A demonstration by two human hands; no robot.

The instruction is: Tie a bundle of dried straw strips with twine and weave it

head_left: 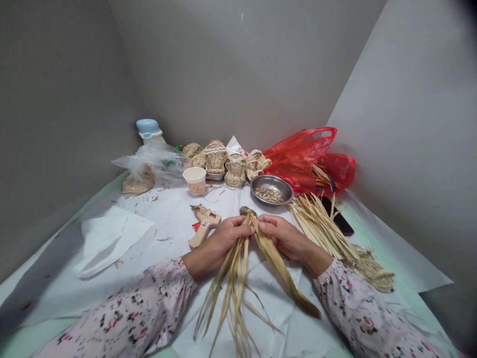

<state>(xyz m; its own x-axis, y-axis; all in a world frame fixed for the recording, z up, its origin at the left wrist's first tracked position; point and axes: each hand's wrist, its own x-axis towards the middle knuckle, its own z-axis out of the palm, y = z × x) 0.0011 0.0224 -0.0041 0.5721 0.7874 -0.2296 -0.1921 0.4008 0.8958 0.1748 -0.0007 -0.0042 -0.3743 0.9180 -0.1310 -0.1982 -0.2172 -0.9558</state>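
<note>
Both my hands are at the middle of the table, close together at the top of a bundle of dry straw strips (233,278). My left hand (227,236) pinches the thin strips, which fan down toward me. With thumb and fingers, my right hand (285,236) grips a wider, darker husk strip (278,263) that hangs down to the right. Just beyond my fingertips, a small rounded greenish-brown knob (246,211) tops the bundle. A beige glue gun (204,223) lies beside my left hand.
Behind stand a paper cup (195,181), woven straw pieces (215,158), a metal bowl (272,190) with scraps and a red plastic bag (298,159). More straw (324,223) and a dark phone (341,221) lie right. White paper (112,238) lies left, near a clear bag (156,156).
</note>
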